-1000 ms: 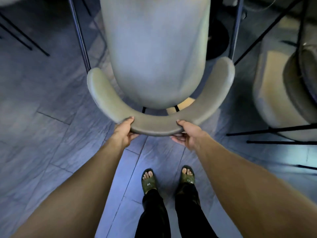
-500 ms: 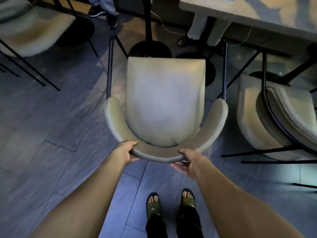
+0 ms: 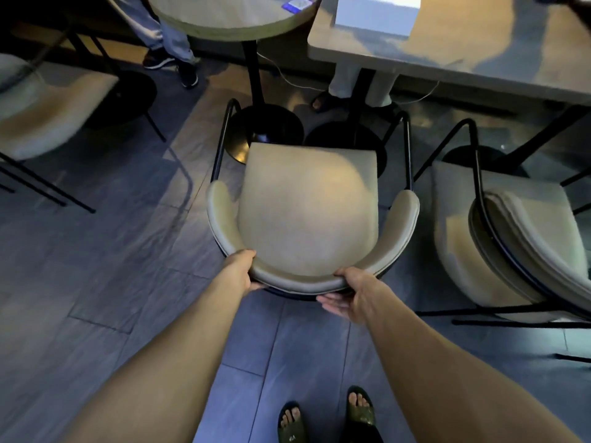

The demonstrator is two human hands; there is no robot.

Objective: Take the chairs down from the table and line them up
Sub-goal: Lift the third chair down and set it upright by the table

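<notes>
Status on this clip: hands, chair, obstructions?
Left hand, right hand gripping chair backrest. Chair upright. Table bases just ahead; second chair close right.

We stand in a café: pedestal desks (image 3: 224,17), matching cushioned chairs (image 3: 307,212), grey tiled floor (image 3: 96,266).

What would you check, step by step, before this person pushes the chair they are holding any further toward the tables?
1. Both hands on the backrest: left hand and right hand grip the beige chair. Ok.
2. Chair upright, seat facing up: ok.
3. All legs on the floor: rear legs hidden under the seat. Cannot tell.
4. Path ahead: the black table bases sit right in front of the chair's front legs. Not ok for a long push.
5. Gap to the neighbouring chair on the right: apart, not touching. Ok.
6. Person's own feet behind the chair: ok.
</notes>
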